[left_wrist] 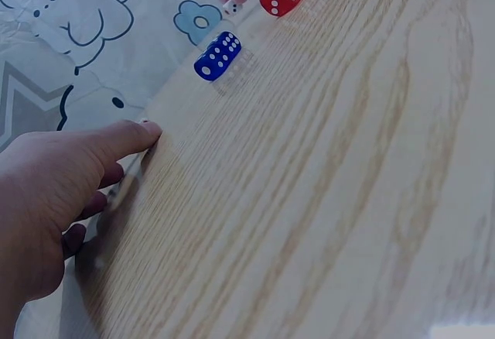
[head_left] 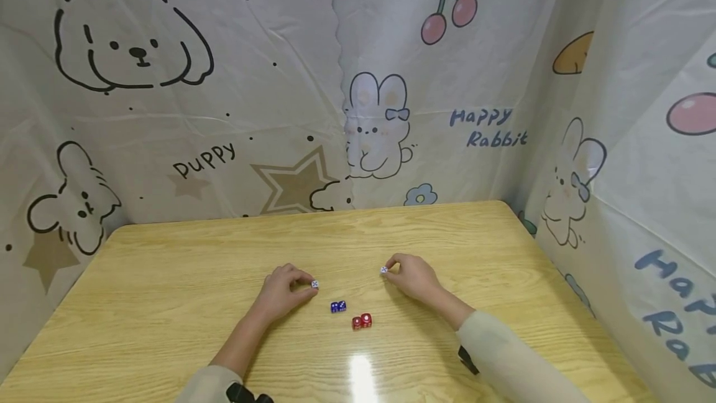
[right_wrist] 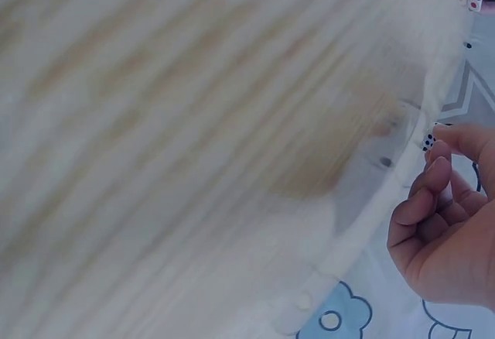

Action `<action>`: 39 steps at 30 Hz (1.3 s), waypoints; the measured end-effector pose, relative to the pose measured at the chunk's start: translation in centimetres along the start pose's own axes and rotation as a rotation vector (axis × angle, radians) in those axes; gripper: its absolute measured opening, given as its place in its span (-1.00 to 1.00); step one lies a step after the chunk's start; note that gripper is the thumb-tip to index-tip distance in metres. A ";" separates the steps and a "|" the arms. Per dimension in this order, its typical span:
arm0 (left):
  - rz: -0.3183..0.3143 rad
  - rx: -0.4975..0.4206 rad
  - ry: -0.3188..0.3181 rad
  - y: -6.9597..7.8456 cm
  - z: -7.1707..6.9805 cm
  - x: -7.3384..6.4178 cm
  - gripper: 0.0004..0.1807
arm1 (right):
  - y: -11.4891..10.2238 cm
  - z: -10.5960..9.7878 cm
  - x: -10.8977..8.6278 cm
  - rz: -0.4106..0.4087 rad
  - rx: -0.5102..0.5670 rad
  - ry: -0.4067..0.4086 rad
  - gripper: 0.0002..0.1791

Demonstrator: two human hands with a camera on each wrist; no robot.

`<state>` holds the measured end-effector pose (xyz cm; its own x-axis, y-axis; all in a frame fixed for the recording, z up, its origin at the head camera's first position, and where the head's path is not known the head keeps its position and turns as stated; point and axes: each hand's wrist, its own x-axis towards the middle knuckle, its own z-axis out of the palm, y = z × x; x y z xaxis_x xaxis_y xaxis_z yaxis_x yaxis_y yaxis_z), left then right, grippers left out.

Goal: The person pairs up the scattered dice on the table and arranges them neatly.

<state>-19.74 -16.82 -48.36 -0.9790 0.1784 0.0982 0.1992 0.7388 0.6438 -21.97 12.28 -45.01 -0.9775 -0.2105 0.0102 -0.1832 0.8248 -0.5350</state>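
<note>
My left hand (head_left: 284,291) pinches a white die (head_left: 315,284) between thumb and forefinger, low over the table; in the left wrist view the thumb hides most of it. A second white die (head_left: 383,270) is held at the fingertips of my right hand (head_left: 414,275), and its dark dots show in the right wrist view. Between the hands, two blue dice (head_left: 338,306) sit side by side on the wood. Nearer to me and slightly right, two red dice (head_left: 362,321) stand against each other.
The light wooden table (head_left: 168,266) fills the lower half of the head view. A printed cloth (head_left: 279,79) with cartoon animals hangs behind it and along the right side. Dark straps (head_left: 468,359) circle both sleeved wrists.
</note>
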 end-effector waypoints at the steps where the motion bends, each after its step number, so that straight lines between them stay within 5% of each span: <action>1: 0.000 0.000 0.001 0.0 0.0 0.0 -0.78 | -0.1 0.1 0.1 -0.006 0.002 -0.005 -0.77; 39: 0.007 -0.005 0.021 0.1 0.0 0.0 -0.78 | -5.0 2.3 1.3 -0.164 -0.020 -0.133 -0.80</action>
<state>-19.70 -16.79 -48.29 -0.9783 0.1699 0.1186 0.2059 0.7341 0.6471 -22.10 6.73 -44.25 -0.9125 -0.4088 -0.0163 -0.3419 0.7839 -0.5183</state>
